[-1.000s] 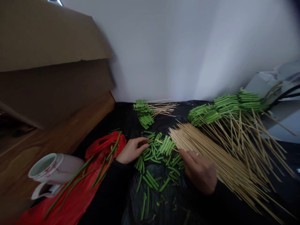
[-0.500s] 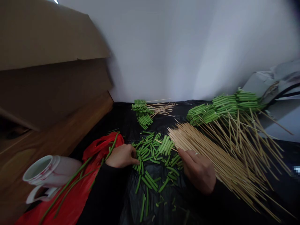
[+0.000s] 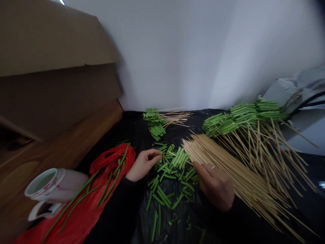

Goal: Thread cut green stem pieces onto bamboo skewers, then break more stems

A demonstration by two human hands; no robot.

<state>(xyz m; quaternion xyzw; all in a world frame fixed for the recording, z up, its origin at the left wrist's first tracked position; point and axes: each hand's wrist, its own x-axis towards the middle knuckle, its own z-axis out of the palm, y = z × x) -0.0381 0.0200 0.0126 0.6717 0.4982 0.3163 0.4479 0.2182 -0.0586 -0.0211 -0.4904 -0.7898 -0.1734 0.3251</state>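
My right hand (image 3: 215,184) grips a thin bamboo skewer (image 3: 190,163) that runs through a row of short green bean pieces (image 3: 180,158); the skewer's tip sticks out on the left. Thumb and forefinger of my left hand (image 3: 146,163) are pinched together at the left of that row, over the loose cut bean pieces (image 3: 162,196). A bit of green shows at the fingertips, apparently a bean piece. The loose pieces lie scattered on black plastic sheeting (image 3: 149,225) between and below my hands.
A thick bundle of bare skewers (image 3: 228,162) lies beside my right hand. Filled bean skewers (image 3: 243,115) are stacked at the back right, more (image 3: 154,127) at the back middle. At left are a red plastic bag (image 3: 83,217) with long beans, a white mug (image 3: 61,184) and a cardboard box (image 3: 56,37).
My left hand has moved right and slightly up, from the left edge of the loose bean pieces towards the skewered row. My right hand has stayed in place with the skewer.
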